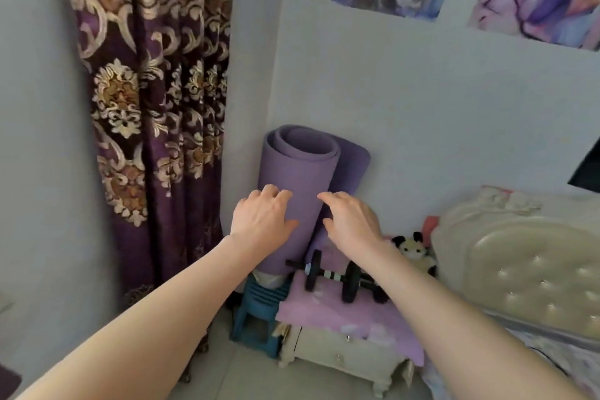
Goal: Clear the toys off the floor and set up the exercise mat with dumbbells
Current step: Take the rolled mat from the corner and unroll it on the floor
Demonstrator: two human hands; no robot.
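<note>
A rolled purple exercise mat (298, 169) stands upright in the room's corner, its lower end resting on a teal stool. My left hand (261, 219) lies against the roll's left side with fingers spread. My right hand (352, 221) hovers at the roll's right side, fingers apart and curled, holding nothing. Just below the hands, a black dumbbell (334, 277) lies on the pink cloth of a small cream nightstand (341, 357). A black-and-white plush toy (414, 250) sits behind the dumbbell, between the nightstand and the bed.
A purple patterned curtain (152, 107) hangs to the left of the mat. A cream tufted headboard (526, 269) and bed fill the right side. The teal plastic stool (256, 312) stands beside the nightstand. Pale tile floor (246, 377) shows below.
</note>
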